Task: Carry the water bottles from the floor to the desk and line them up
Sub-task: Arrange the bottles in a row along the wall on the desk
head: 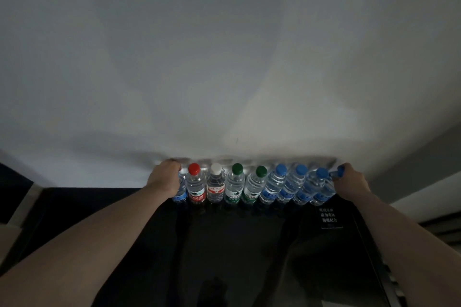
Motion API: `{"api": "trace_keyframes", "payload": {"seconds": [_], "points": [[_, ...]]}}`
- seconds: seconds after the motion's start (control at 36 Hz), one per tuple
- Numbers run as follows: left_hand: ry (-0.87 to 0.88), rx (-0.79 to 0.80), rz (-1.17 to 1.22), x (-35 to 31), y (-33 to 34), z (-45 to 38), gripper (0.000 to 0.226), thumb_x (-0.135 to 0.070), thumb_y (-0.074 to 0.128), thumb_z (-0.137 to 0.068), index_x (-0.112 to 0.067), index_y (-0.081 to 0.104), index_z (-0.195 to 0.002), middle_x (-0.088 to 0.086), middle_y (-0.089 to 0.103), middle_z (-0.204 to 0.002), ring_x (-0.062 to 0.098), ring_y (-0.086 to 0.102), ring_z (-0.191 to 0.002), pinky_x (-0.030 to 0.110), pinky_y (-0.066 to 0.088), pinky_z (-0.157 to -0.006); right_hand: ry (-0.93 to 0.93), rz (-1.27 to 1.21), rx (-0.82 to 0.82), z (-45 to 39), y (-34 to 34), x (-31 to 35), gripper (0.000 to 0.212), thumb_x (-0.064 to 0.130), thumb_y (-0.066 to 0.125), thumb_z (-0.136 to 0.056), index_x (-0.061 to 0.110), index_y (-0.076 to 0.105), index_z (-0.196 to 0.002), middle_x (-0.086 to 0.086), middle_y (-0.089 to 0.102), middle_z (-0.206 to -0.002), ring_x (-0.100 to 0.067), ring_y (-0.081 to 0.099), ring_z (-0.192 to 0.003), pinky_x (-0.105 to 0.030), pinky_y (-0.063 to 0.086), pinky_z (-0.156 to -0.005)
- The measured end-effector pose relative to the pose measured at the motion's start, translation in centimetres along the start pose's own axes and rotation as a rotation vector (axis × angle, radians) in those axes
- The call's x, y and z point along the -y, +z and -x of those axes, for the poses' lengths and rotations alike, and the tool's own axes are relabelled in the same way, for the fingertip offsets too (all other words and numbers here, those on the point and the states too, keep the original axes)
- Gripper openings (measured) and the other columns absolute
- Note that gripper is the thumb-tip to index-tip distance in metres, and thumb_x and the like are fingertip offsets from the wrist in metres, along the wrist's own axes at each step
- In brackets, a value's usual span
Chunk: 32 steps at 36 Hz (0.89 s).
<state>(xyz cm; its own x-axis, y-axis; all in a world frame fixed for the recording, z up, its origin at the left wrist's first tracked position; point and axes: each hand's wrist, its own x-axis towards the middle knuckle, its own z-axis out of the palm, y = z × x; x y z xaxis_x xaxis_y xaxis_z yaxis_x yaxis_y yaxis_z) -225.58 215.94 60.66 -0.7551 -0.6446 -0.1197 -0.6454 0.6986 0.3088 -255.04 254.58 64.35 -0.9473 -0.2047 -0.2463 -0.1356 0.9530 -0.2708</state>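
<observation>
Against the wall, on the black desk [237, 244], bottles stand in a row; my left hand [166, 177] grips the leftmost blue-label bottle [181, 190], my right hand [350, 179] clasps the rightmost blue-cap bottle [335, 177].

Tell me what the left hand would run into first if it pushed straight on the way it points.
The left hand already wraps a blue-labelled clear plastic water bottle at the row's left end. Pushed further, it would probably meet the white wall just behind; depth is unclear.
</observation>
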Motion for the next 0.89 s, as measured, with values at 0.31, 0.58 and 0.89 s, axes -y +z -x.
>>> {"api": "trace_keyframes", "payload": {"seconds": [0.31, 0.58, 0.89], "points": [[-0.053, -0.020, 0.090, 0.0, 0.0, 1.2, 0.033, 0.002, 0.064, -0.089, -0.011, 0.066, -0.120, 0.006, 0.063, -0.117, 0.022, 0.061, -0.105, 0.032, 0.051, -0.093, -0.020, -0.019, -0.020, 1.9, -0.3, -0.3, 0.066, 0.008, 0.054, -0.092, 0.016, 0.030, -0.153, -0.021, 0.043, -0.147, -0.042, 0.051, -0.124, -0.046, 0.045, -0.097], [-0.004, -0.003, 0.187, -0.3, -1.1, 3.8, 0.060, -0.001, 0.066, -0.088, -0.016, 0.047, -0.144, 0.006, 0.049, -0.143, 0.025, 0.056, -0.122, 0.035, 0.046, -0.105, -0.167, -0.130, -0.214, 6.5, 1.1, 2.3, 0.083, -0.007, 0.059, -0.075, 0.019, 0.036, -0.150, -0.007, 0.027, -0.159, -0.036, 0.028, -0.140, -0.053, 0.033, -0.112], [0.288, 0.076, 0.060, -2.4, -2.1, 6.6, 0.087, 0.005, 0.065, -0.082, -0.027, 0.027, -0.154, -0.011, 0.016, -0.159, 0.021, 0.027, -0.144, 0.037, 0.041, -0.112, -0.482, -0.023, -0.043, 11.2, 4.6, 7.8, 0.070, 0.000, 0.054, -0.084, 0.022, 0.040, -0.148, -0.004, 0.029, -0.158, -0.031, 0.027, -0.141, -0.047, 0.028, -0.116]]}}
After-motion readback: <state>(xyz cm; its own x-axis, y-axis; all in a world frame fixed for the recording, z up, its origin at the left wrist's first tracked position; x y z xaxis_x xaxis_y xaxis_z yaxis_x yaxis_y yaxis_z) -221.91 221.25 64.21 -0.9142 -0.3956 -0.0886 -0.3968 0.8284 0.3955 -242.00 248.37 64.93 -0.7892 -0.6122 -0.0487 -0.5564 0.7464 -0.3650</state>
